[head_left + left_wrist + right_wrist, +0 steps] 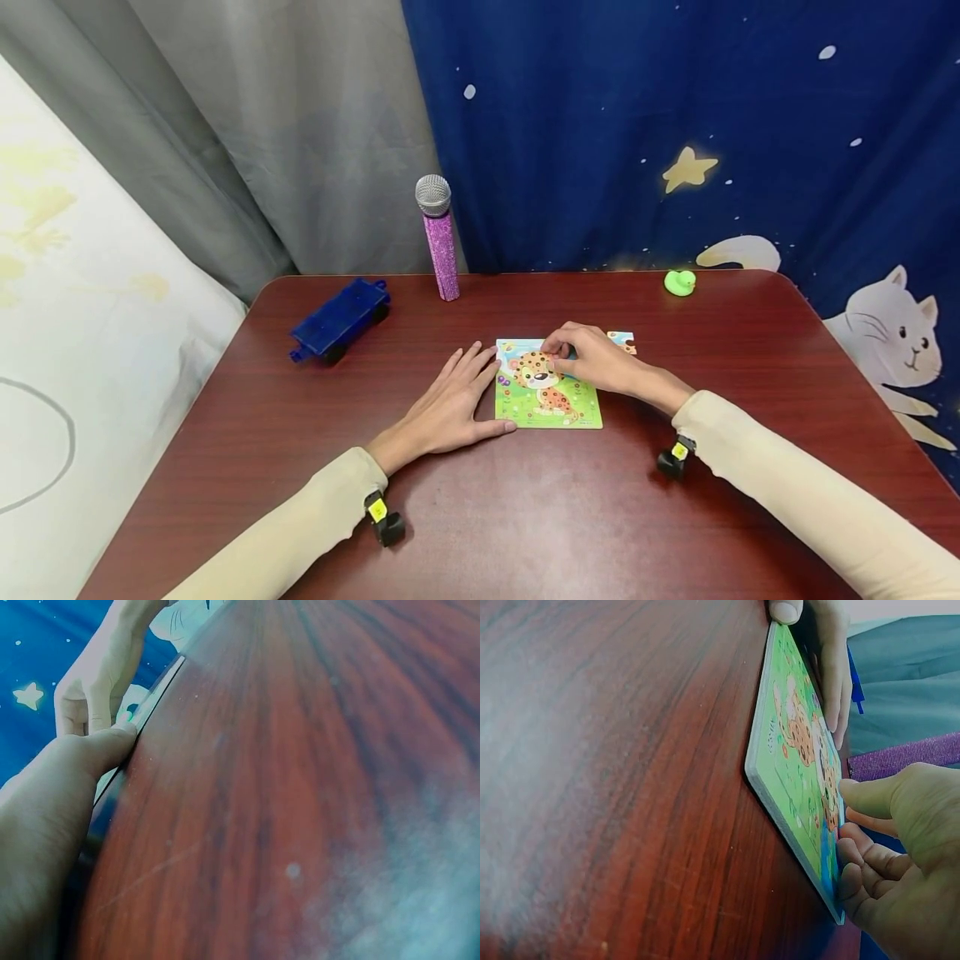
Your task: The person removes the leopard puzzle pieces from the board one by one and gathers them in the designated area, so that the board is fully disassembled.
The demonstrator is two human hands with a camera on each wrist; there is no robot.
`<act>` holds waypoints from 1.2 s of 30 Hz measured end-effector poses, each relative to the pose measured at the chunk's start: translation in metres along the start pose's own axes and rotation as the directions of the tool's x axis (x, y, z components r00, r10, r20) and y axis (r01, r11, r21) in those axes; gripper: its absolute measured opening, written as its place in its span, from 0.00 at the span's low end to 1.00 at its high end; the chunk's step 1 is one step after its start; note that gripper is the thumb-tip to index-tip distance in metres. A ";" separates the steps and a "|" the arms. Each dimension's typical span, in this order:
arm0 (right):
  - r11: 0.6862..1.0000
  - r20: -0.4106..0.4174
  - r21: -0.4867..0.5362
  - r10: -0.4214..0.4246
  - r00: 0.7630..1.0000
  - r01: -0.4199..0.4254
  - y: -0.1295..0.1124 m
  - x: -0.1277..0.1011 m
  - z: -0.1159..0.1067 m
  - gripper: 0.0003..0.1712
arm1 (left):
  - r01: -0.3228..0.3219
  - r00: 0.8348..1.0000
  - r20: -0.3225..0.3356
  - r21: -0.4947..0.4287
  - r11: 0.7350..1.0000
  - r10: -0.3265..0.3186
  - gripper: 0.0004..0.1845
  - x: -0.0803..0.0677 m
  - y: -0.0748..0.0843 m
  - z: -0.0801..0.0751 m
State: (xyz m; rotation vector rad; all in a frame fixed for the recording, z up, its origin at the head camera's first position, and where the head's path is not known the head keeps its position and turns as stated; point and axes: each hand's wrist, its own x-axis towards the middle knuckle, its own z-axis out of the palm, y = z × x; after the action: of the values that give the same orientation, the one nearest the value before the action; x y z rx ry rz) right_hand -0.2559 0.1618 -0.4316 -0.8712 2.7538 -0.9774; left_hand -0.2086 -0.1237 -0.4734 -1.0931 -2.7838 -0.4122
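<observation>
A jigsaw puzzle [517, 410] with a spotted leopard cub on green grass lies flat on the table. My left hand [448, 405] rests with spread, straight fingers along its left side, the thumb at the lower left corner. Over the upper right part, my right hand [600, 360] has curled fingers, thumb and forefinger pinching a puzzle piece by the cub's ear; the fingers hide most of it. In the right wrist view, these fingertips meet the puzzle board [780, 776] near its far edge. A loose puzzle piece [619, 337] lies just beyond the right hand.
On the dark red wooden table [480, 517], a blue toy wagon [341, 319] lies at the back left. A purple glittery microphone [442, 254] stands upright at the back edge, and a green toy duck [680, 283] sits at the back right. Curtains hang behind.
</observation>
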 end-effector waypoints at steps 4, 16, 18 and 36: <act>1.000 0.005 -0.003 -0.002 1.000 0.002 0.001 0.001 0.001 0.12 | -0.001 1.000 -0.002 0.002 1.000 0.001 0.55 0.000 0.000 0.000; 0.999 0.073 -0.034 0.003 0.997 0.000 -0.002 0.005 0.000 0.22 | 0.007 1.000 0.000 -0.007 1.000 -0.007 0.55 -0.002 -0.001 0.001; 0.999 0.082 -0.044 -0.001 0.997 0.005 -0.003 0.006 -0.001 0.23 | 0.006 1.000 -0.004 -0.004 1.000 -0.006 0.55 -0.002 -0.001 0.001; 0.997 0.097 -0.051 0.068 0.993 -0.063 -0.010 0.006 0.000 0.22 | 0.002 1.000 -0.006 0.016 1.000 -0.002 0.55 -0.001 -0.001 0.001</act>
State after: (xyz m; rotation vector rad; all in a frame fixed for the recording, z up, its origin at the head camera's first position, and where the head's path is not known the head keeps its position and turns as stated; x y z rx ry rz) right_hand -0.2563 0.1517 -0.4251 -0.8072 2.7143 -0.8372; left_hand -0.2081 -0.1246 -0.4744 -1.0847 -2.7782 -0.3916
